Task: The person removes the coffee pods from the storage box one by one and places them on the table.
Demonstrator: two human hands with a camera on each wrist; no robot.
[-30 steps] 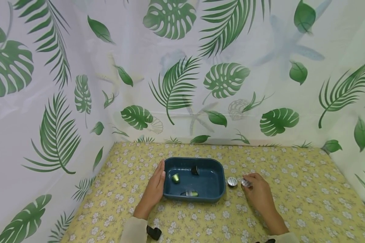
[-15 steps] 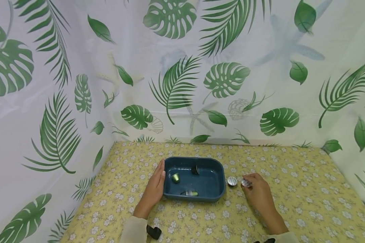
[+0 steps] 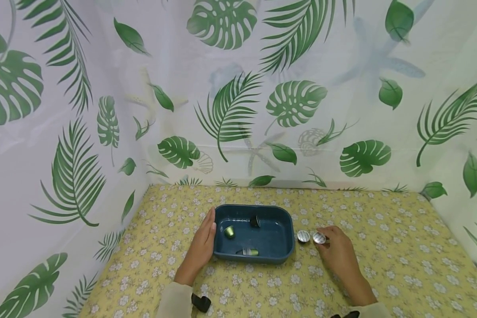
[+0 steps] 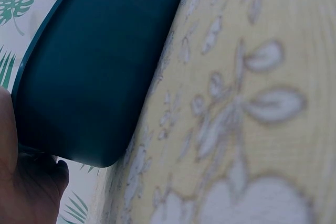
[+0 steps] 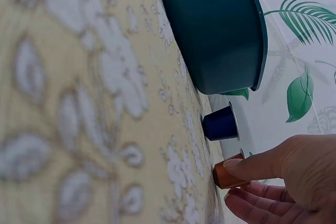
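A dark blue baking dish [image 3: 262, 260] stands on the table, and my left hand [image 3: 200, 245] rests straight-fingered against its left end. In the right wrist view, my right hand [image 5: 299, 182] pinches a copper coffee capsule [image 5: 224, 176] between thumb and fingers, foil lid up, close over the cloth. Beside it, nearer the dish, a dark blue coffee capsule [image 5: 220, 123] stands with its silver lid [image 3: 303, 236] upward. Inside the dish lie a green capsule [image 3: 229, 232], a black capsule [image 3: 255, 221] and, by the front wall, a light green one [image 3: 254, 252] partly hidden.
The table wears a yellow flowered cloth [image 3: 401, 247]. A white leaf-printed sheet [image 3: 238, 172] rises behind it and along the left and right sides. The dish's right wall stands just left of the blue capsule.
The copper capsule has shifted slightly left towards the blue one, and its foil lid now shows more fully. The left hand and the dish stay in place.
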